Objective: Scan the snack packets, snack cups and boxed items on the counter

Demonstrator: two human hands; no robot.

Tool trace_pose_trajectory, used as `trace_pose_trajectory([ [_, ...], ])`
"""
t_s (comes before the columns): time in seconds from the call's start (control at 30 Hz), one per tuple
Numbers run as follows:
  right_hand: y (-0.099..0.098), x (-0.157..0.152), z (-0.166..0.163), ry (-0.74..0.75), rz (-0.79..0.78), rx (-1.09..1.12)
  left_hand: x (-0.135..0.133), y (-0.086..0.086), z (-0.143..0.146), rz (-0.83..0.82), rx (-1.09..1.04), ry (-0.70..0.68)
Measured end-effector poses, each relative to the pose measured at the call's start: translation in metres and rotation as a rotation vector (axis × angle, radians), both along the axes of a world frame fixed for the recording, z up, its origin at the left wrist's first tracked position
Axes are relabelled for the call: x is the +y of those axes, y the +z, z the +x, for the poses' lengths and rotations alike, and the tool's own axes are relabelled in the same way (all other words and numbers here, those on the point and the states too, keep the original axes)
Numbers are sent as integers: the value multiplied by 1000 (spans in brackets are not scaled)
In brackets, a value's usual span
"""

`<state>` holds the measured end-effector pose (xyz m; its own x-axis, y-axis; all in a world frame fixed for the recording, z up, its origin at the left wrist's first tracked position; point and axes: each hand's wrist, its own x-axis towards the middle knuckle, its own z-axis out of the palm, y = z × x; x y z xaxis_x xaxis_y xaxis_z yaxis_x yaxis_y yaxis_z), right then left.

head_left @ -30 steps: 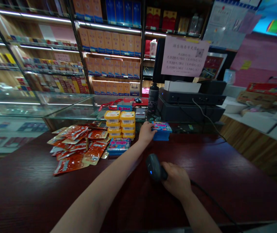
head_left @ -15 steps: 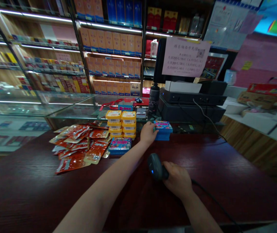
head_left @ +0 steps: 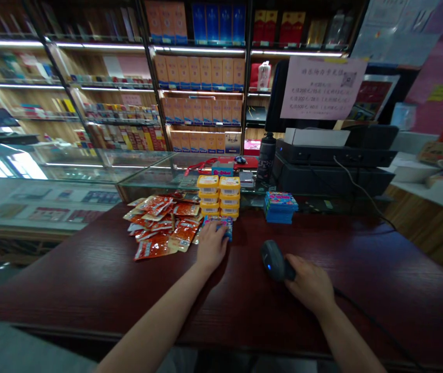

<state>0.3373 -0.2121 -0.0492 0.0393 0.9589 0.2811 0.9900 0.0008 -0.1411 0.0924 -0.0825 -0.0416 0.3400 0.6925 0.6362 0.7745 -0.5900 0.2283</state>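
My left hand (head_left: 211,244) is over a small stack of blue, colourful packets (head_left: 228,224), its fingers on the top and its thumb at the right side. The hand covers much of that stack. Directly behind stand two columns of yellow-lidded tubs (head_left: 219,196). Left of the hand lies a loose heap of shiny orange-red pouches (head_left: 162,220). My right hand (head_left: 311,284) is wrapped around the handle of a dark barcode scanner (head_left: 273,260) with a blue light, its head pointing left. A taller stack of blue packets (head_left: 280,208) stands farther back on the right.
The dark wooden desk (head_left: 89,290) meets a glass counter (head_left: 151,176) behind it. A black bottle (head_left: 267,157) and a dark till machine (head_left: 333,155) stand at the back right. The scanner's cable (head_left: 365,311) trails toward the lower right. Stocked shelves (head_left: 201,96) line the wall.
My left hand has moved left from the right-hand blue stack to the one in front of the yellow tubs. The view has shifted left. My right hand still holds the scanner.
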Motion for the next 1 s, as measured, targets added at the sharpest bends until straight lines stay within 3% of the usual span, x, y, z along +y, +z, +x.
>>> trace_pose_trajectory([
  [0.3,-2,-4,-1,-33,42,-70,7,-5,-7,-9,62,12],
  [0.57,-2,-6,1,-12,38,-68,2,6,-13,93,128,-50],
  [0.67,-5,-5,3,-11,31,-69,-1,14,-20,118,74,-5],
  [0.8,-9,-6,2,-25,56,-80,0,21,-33,130,-175,44],
  [0.9,-8,-7,0,-21,56,-78,8,18,-39,127,-540,66],
  [1.0,-3,-7,-2,-19,32,-19,20,10,-38,-14,-973,25],
])
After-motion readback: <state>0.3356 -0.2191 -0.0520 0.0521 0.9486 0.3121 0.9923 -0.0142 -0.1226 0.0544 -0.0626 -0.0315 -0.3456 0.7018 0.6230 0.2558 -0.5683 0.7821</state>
